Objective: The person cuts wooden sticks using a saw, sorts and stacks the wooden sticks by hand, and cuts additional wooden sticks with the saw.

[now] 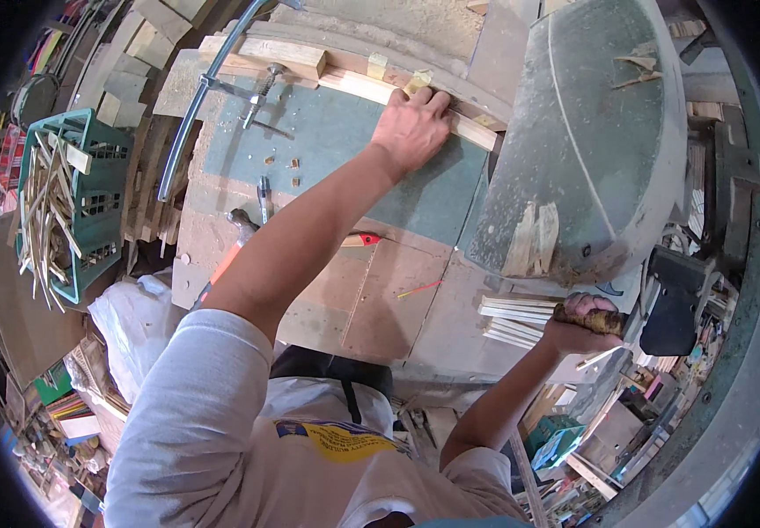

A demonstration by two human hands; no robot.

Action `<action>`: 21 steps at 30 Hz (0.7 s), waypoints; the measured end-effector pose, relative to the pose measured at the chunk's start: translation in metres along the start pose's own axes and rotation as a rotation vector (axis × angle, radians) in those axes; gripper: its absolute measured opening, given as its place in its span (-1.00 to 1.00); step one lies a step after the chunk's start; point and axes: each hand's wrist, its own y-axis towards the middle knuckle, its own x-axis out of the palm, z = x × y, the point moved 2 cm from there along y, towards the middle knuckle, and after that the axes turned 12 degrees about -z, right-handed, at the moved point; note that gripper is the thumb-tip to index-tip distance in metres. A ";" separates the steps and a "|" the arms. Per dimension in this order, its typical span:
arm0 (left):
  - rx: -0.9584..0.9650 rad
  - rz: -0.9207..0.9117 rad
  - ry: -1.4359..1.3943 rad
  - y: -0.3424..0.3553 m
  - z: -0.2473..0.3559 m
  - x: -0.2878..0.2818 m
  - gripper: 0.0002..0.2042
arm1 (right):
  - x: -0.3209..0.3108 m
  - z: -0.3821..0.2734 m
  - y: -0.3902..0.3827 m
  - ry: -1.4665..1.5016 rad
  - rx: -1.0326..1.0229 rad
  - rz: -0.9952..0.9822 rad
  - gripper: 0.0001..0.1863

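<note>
My left hand (412, 129) reaches to the far side of the worktable, its fingers curled over a pale wooden strip (358, 85). The strip lies along a wooden fence (462, 97), and its right end reaches the edge of a large dusty, rounded machine guard (578, 150). At the right, my right hand (578, 336) is wrapped round a worn brown handle (600, 321) just below the guard. Several thin wooden strips (516, 319) lie beside that hand.
On the table (389, 304) are a hammer (241, 224), a red-ended tool (364, 239), a blue-tipped tool (264, 198) and small wood bits (295, 164). A screw clamp (265, 84) and blue tube (212, 79) stand farther back. A green crate (94, 202) of offcuts is left.
</note>
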 end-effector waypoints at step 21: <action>0.137 -0.142 0.079 0.005 0.006 -0.005 -0.80 | 0.046 0.055 0.142 -0.259 0.136 0.095 -0.58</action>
